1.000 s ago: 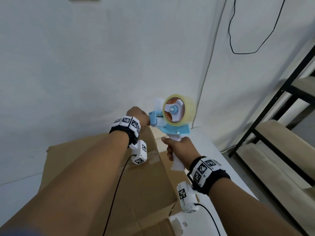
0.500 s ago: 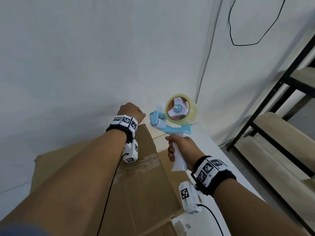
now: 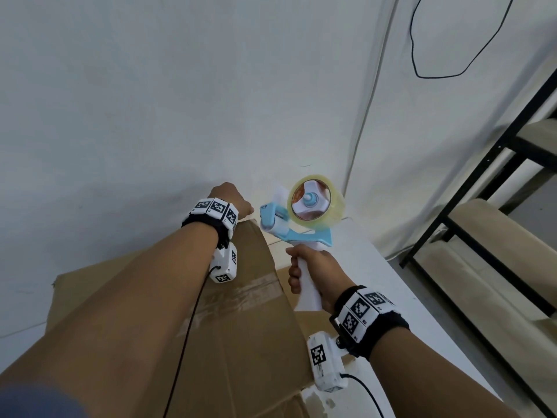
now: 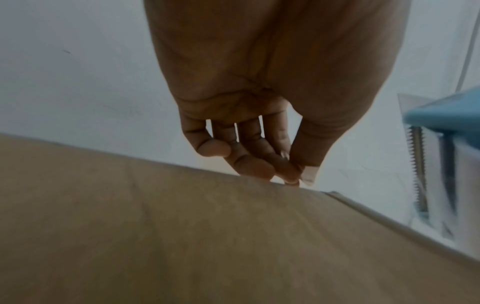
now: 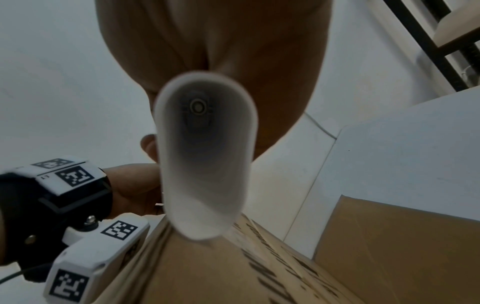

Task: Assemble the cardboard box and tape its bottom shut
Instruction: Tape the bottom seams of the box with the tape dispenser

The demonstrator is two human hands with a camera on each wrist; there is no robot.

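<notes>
A brown cardboard box [image 3: 241,333] lies under my arms with a strip of clear tape [image 3: 250,289] across its top. My left hand [image 3: 233,199] reaches over the box's far edge. In the left wrist view its thumb and forefinger [image 4: 293,172] pinch a small translucent tape end [image 4: 309,176] at that edge. My right hand [image 3: 313,270] grips the white handle [image 5: 205,164] of a blue and white tape dispenser [image 3: 289,227], held up just right of the left hand. Its clear tape roll [image 3: 315,203] faces me and its toothed blade [image 4: 415,164] is close by.
The box lies on a white table [image 3: 382,285] against a white wall. A second cardboard piece [image 5: 389,246] lies on the table to the right. A black metal shelf with beige boards [image 3: 497,236] stands at the right. A black cable [image 3: 437,75] hangs on the wall.
My left hand has left the dispenser's front and moved left along the box's far edge. The dispenser has tilted a little in my right hand.
</notes>
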